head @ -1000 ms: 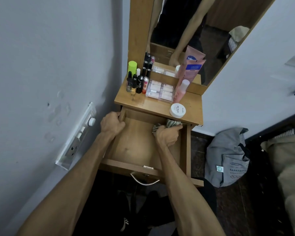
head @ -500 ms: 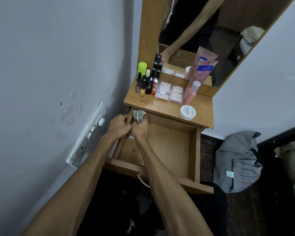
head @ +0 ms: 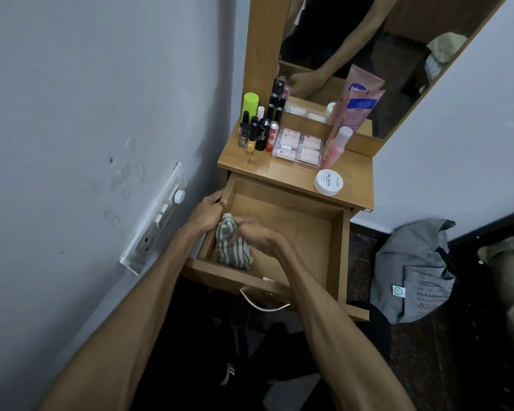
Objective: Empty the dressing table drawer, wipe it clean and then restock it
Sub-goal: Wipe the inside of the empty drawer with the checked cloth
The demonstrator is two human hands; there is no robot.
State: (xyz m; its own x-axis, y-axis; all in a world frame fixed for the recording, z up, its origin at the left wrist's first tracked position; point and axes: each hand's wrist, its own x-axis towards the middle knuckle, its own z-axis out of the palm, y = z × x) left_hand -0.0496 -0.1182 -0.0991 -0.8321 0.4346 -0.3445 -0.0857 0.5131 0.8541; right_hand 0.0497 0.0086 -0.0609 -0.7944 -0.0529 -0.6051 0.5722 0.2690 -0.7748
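The wooden drawer (head: pixel 336 253) of the dressing table is pulled out, and its bare bottom holds only a cloth. My right hand (head: pixel 258 235) presses a grey-and-white striped cloth (head: pixel 232 250) against the drawer's left inner side, near the front corner. My left hand (head: pixel 208 209) grips the top of the drawer's left wall. On the table top (head: pixel 291 173) stand small dark bottles (head: pixel 257 132), a clear box of cosmetics (head: pixel 298 146), a pink tube (head: pixel 353 111), a pink bottle (head: pixel 336 148) and a white round jar (head: pixel 329 182).
A mirror (head: pixel 368 40) rises behind the table top. A white switch and socket panel (head: pixel 158 221) sticks out from the grey wall at left, close to my left forearm. A grey bag (head: pixel 413 274) lies on the dark floor at right.
My right hand has swept the cloth from the drawer's back right to its back left, then forward along the left side. My left hand has kept its grip on the left wall.
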